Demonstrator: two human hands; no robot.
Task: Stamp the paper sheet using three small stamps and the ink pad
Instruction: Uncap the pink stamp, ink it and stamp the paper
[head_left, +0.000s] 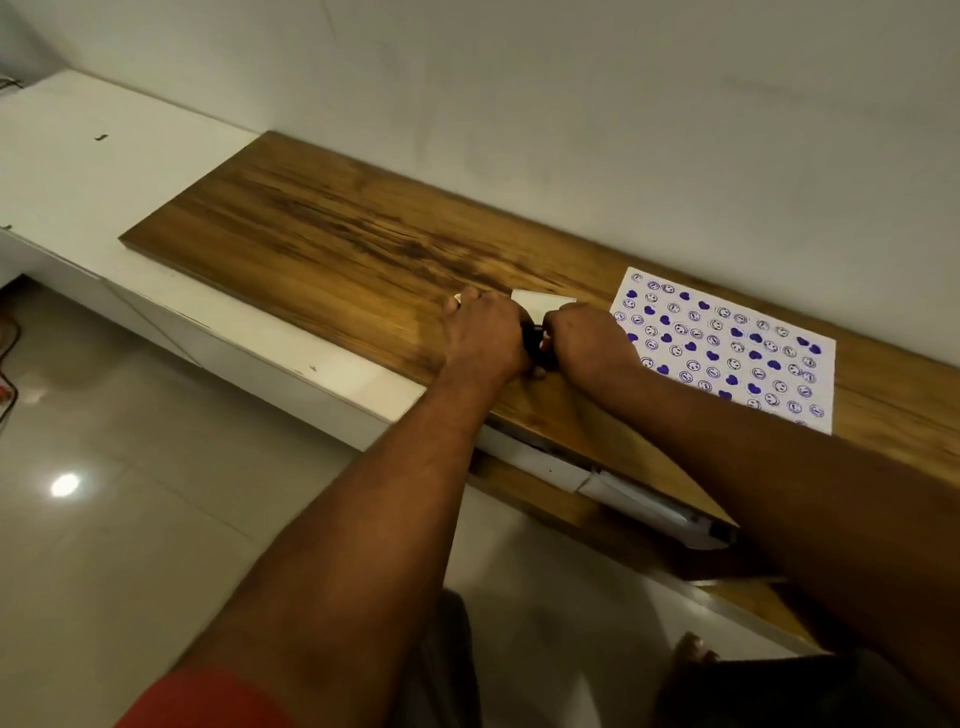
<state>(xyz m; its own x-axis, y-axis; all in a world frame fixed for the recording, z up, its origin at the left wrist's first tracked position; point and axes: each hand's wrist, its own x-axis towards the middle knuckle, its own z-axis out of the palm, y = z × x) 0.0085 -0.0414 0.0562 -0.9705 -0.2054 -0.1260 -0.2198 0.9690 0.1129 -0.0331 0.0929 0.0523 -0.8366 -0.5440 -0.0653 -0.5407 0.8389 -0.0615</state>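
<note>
My left hand (485, 338) and right hand (587, 343) meet knuckle to knuckle on the wooden shelf top (322, 228), closed in tight around a small dark object (532, 340) wedged between them. My right fingers are curled onto it. My left lies over its other side with the fingers hidden under the palm, so I cannot tell whether that hand grips it or only steadies it. Nor can I say whether it is a stamp or the ink pad, because too little of it shows. A white flat piece (543, 301) pokes out just behind my hands. The paper sheet (727, 353) lies flat to my right, near my right hand but apart from it, and is already crowded with blue smiley faces and hearts. My worry is ink. If this thing comes apart or pops loose under the squeeze, wet blue could get on my fingertips or the wood, and my right forearm crosses just above the sheet's near corner, so a careless swing back could smear prints there that may still be damp. With so few gaps left, a hurried press could also land on top of a mark already made. The sheet is not held down, and a nudge from my wrist could skew it.
</note>
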